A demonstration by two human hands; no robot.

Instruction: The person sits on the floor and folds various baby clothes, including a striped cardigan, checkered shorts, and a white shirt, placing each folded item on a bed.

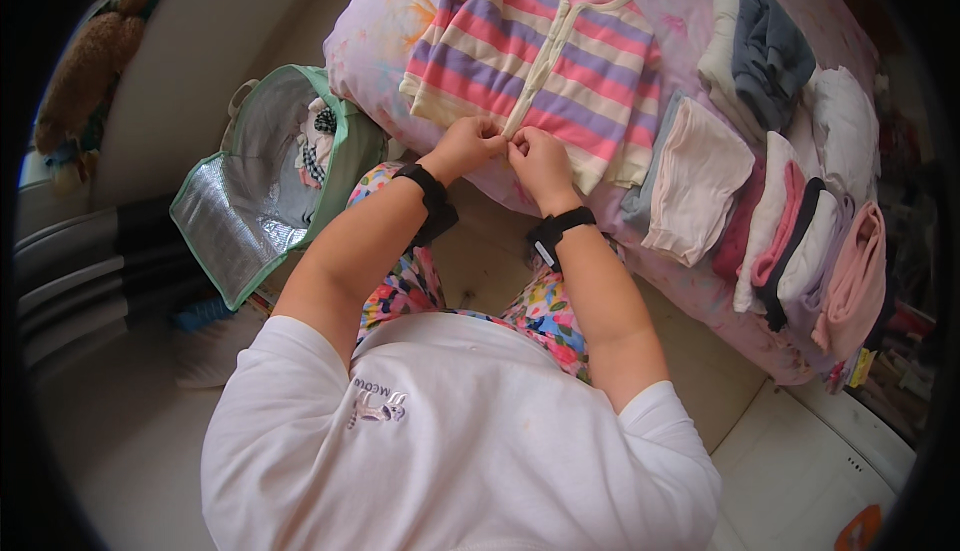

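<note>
Both hands, left (470, 141) and right (535, 158), grip pinching striped cardigan's (545, 56) hem at bed (400, 41) edge.

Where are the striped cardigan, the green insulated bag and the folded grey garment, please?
striped cardigan (560, 61): head view, right chest panel.
green insulated bag (262, 166): head view, silver lining.
folded grey garment (770, 56): head view, top fold.

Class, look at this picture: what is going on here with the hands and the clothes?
A person leans over a bed where a striped cardigan lies flat. The left hand and right hand pinch its front opening at the bottom hem, close together, as if working a fastening. To the right, folded clothes lie in an overlapping row. On the left an open green bag with silver lining holds some cloth items.
</note>
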